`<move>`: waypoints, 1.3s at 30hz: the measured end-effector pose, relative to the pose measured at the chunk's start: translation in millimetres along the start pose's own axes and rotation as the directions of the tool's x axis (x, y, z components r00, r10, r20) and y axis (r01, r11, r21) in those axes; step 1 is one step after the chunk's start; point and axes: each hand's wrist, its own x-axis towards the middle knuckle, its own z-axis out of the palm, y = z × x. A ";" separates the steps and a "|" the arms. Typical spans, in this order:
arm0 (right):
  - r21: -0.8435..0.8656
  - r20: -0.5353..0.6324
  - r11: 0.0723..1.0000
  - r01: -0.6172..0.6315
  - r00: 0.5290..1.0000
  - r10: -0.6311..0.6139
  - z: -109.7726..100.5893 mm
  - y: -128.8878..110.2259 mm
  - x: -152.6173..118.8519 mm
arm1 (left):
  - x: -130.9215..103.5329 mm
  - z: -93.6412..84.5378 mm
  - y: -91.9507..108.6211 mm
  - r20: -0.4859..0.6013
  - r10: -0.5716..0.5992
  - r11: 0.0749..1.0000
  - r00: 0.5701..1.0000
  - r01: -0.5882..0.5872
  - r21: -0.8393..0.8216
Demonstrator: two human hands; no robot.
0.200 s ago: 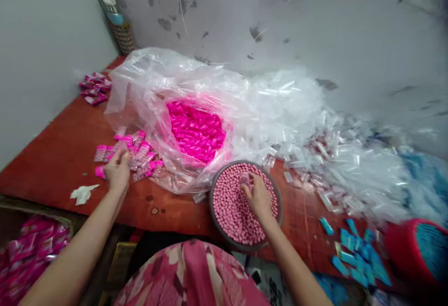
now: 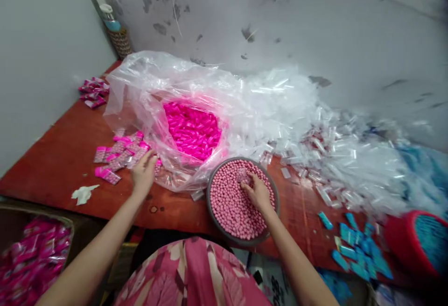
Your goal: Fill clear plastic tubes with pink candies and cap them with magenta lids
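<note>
Clear container [image 2: 242,174]: we are holding it at the pink beads [image 2: 227,208] in the grey bowl [image 2: 241,241], its long axis unclear.
Right hand [image 2: 259,195]: nearer; we are pinching the container between thumb and curled fingers, just left of the palm.
Left hand [image 2: 143,174]: we are holding it half-curled at the pink-capped packs [image 2: 121,157], well left of the bowl; any grip, we cannot tell.

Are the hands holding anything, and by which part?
The right hand pinches a small clear case, apparently by its near edge; whether the left hand holds anything cannot be told.
</note>
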 end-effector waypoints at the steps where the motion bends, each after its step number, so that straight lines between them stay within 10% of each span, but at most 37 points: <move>1: 0.058 0.005 0.998 -0.018 1.000 0.017 0.4 2.9 -1.4 | -13.7 11.2 12.1 0.069 0.026 0.999 0.997 -0.024 -0.028; 4: 0.299 0.018 0.950 -0.089 0.996 0.088 -1.7 5.4 -8.5 | -56.5 47.6 45.2 0.349 0.113 0.988 0.930 -0.067 -0.142; 7: 0.562 0.098 0.814 -0.151 0.989 0.116 -10.6 -3.2 -19.1 | -92.6 79.9 70.8 0.607 0.244 0.962 0.757 -0.108 -0.252; 12: 0.710 0.252 0.682 -0.178 0.968 -0.010 -28.3 -40.8 -36.3 | -123.7 106.5 94.4 0.750 0.267 0.959 0.605 -0.086 -0.272; 18: 0.680 0.324 0.724 -0.114 0.933 -0.158 -28.4 -83.3 -18.5 | -117.5 91.3 82.2 0.690 0.168 0.907 0.704 0.163 -0.388; 23: 0.452 0.215 0.869 0.202 0.921 -0.326 -0.5 -115.7 51.2 | -95.2 64.4 56.1 0.651 -0.050 0.748 0.757 0.461 -0.478; 28: -0.193 0.195 0.868 0.458 0.885 -0.424 38.3 -149.7 132.8 | -69.6 39.2 39.5 0.545 -0.093 0.750 0.833 0.419 -0.511; 39: -0.516 0.325 0.652 0.556 0.831 -0.452 75.9 -170.3 203.1 | -41.1 25.7 19.0 0.493 -0.186 0.751 0.850 0.447 -0.487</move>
